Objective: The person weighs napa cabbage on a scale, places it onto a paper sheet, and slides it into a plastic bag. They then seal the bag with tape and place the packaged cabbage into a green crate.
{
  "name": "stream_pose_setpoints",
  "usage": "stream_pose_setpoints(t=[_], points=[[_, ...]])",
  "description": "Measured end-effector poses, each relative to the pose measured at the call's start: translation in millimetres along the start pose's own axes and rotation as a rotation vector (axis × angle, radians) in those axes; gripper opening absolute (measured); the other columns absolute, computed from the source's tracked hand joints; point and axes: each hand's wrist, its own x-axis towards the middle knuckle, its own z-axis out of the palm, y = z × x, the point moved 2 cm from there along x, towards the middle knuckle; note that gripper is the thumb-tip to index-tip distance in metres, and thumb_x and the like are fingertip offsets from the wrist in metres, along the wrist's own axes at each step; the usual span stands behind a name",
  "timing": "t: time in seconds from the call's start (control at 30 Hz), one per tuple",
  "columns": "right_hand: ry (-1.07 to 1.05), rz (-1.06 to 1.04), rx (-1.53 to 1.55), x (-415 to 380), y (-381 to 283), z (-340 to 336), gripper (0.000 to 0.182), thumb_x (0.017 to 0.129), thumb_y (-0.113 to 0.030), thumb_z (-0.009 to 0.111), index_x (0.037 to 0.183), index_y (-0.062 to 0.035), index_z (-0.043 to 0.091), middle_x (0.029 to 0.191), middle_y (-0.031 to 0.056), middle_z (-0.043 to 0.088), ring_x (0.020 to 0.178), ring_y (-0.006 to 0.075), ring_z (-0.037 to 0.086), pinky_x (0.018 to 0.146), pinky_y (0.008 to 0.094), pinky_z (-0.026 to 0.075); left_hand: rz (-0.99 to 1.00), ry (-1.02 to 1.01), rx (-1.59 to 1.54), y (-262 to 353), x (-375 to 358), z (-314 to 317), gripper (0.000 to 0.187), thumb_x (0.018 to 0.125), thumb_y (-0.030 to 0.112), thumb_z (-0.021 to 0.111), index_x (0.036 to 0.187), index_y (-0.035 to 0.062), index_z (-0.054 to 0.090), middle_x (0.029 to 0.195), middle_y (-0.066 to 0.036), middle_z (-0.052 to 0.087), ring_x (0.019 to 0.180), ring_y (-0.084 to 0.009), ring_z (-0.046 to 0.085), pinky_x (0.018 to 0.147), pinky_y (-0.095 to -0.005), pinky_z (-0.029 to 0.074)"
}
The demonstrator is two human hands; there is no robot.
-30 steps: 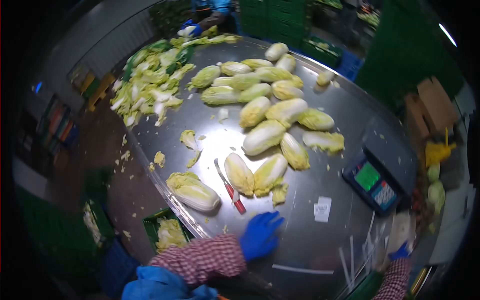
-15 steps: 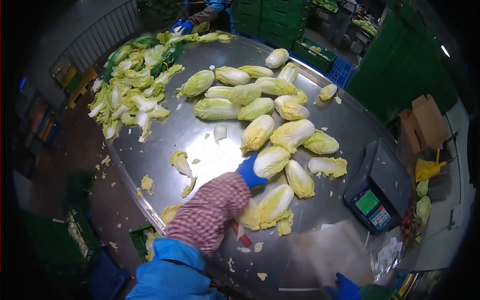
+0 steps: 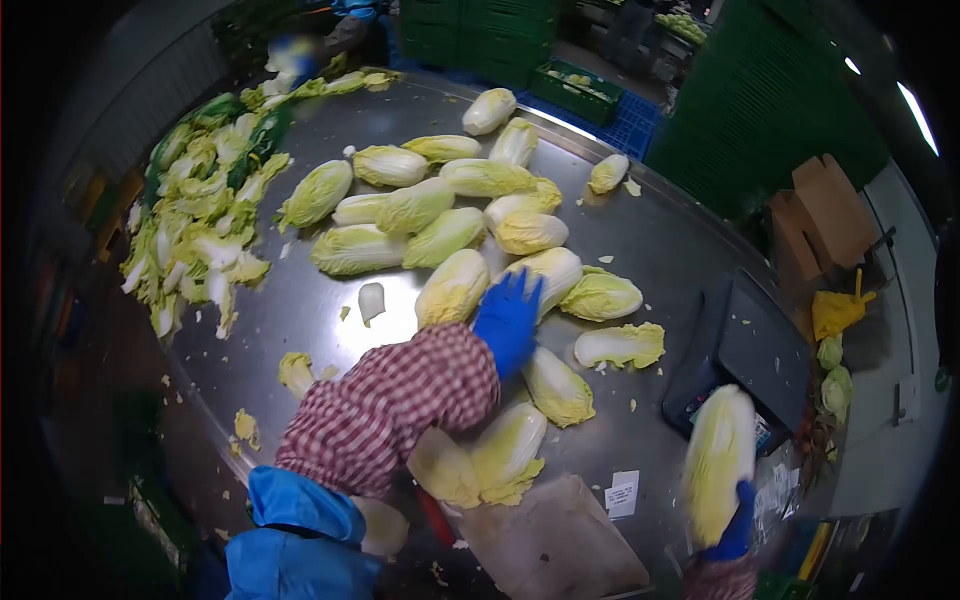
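My left hand (image 3: 508,325), in a blue glove, reaches over the middle of the table with its fingers spread. Its fingertips rest on a pale napa cabbage (image 3: 552,270). At the lower right, my right hand (image 3: 735,530), also gloved in blue, grips the lower part of another napa cabbage (image 3: 718,455), held upright in front of the scale (image 3: 750,345). Below my left forearm lie two more cabbages (image 3: 508,452) and a red handle (image 3: 435,518), partly hidden. A flat greyish-brown board (image 3: 555,540) lies at the near edge.
Several napa cabbages (image 3: 415,205) lie across the metal table (image 3: 640,230). A heap of trimmed leaves (image 3: 205,220) covers its left side. A paper label (image 3: 622,493) lies by the board. Another person's blurred hand (image 3: 300,60) works at the far left corner. Green crates (image 3: 575,90) stand behind.
My right hand has let go of the board, which now lies flat, and holds a cabbage near the scale. My left hand has left the cabbage it gripped and moved to one farther back. The view has shifted.
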Motion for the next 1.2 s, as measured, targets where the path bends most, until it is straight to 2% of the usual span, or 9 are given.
stream_pose_setpoints(t=[0.17,0.3,0.37,0.4,0.5,0.63,0.67,0.87,1.2], points=[[0.374,-0.948,-1.469,145,-168,-63,0.078,0.067,-0.013,0.068,0.131,-0.0008,0.025,0.126,0.0168,0.039,0.113,0.0273,0.042,0.094,0.0328,0.035,-0.227,-0.257,0.244,-11,60,42,0.098,0.059,0.034,0.072,0.135,0.0092,0.016,0.129,-0.021,0.028,0.117,-0.0375,0.032,0.092,-0.0488,0.032],[0.488,-0.757,-1.428,177,-196,-53,0.079,0.067,-0.016,0.069,0.131,0.0008,0.025,0.127,0.0168,0.037,0.115,0.0279,0.040,0.096,0.0338,0.033,-0.312,-0.360,0.085,-21,74,26,0.098,0.056,0.038,0.074,0.133,0.0103,0.020,0.121,-0.017,0.039,0.102,-0.0347,0.047,0.084,-0.0432,0.041],[0.990,-0.911,-2.055,151,-168,-12,0.077,0.067,-0.016,0.070,0.129,0.0017,0.029,0.128,0.0165,0.036,0.116,0.0270,0.039,0.096,0.0342,0.032,-0.302,-0.367,0.081,-34,65,16,0.095,0.055,0.043,0.075,0.129,0.0061,0.029,0.118,-0.018,0.045,0.101,-0.0311,0.050,0.085,-0.0374,0.042],[0.777,-1.228,-2.108,143,-157,-10,0.071,0.069,-0.018,0.070,0.127,0.0018,0.033,0.129,0.0155,0.036,0.116,0.0263,0.039,0.096,0.0351,0.032,-0.434,-0.454,-0.302,-47,55,15,0.087,0.059,0.042,0.074,0.127,0.0040,0.034,0.118,-0.018,0.046,0.103,-0.0283,0.050,0.086,-0.0366,0.041],[-0.023,-0.877,-1.431,95,-59,15,0.064,0.070,-0.010,0.066,0.125,0.0004,0.037,0.128,0.0131,0.038,0.114,0.0241,0.041,0.096,0.0350,0.031,-0.737,-0.634,-1.328,-67,4,17,0.067,0.071,0.033,0.068,0.122,-0.0006,0.041,0.117,-0.015,0.050,0.105,-0.0208,0.050,0.090,-0.0323,0.040],[-0.405,-0.267,-0.646,49,88,78,0.111,0.062,-0.016,0.075,0.137,-0.0063,-0.005,0.142,0.0096,0.008,0.128,0.0246,0.018,0.100,0.0372,0.025,-0.312,-0.398,-1.588,47,-58,-65,0.070,0.074,0.019,0.068,0.130,0.0002,0.031,0.126,-0.012,0.042,0.115,-0.0192,0.040,0.097,-0.0303,0.032],[-0.513,-0.533,-0.540,52,111,87,0.115,0.062,-0.018,0.076,0.136,-0.0080,-0.012,0.141,0.0119,0.004,0.128,0.0256,0.016,0.101,0.0394,0.023,-0.266,-0.439,-1.593,70,-72,-74,0.072,0.073,0.015,0.068,0.132,0.0011,0.029,0.128,-0.012,0.040,0.118,-0.0191,0.037,0.098,-0.0308,0.030],[-0.177,-0.592,-0.438,-33,120,80,0.108,0.060,-0.012,0.077,0.135,-0.0072,-0.001,0.131,0.0142,0.025,0.119,0.0267,0.035,0.096,0.0400,0.036,0.281,-0.709,-0.893,131,-103,-129,0.075,0.073,0.012,0.066,0.135,0.0092,0.023,0.124,-0.020,0.042,0.111,-0.0279,0.047,0.092,-0.0331,0.038],[-0.148,-0.658,-0.509,-96,127,60,0.101,0.061,-0.010,0.077,0.134,-0.0053,0.006,0.128,0.0153,0.030,0.117,0.0254,0.037,0.094,0.0378,0.038,0.176,-0.416,-0.716,189,-175,-127,0.078,0.064,0.006,0.054,0.134,0.0053,0.022,0.105,-0.024,0.051,0.095,-0.0377,0.052,0.083,-0.0384,0.042]])
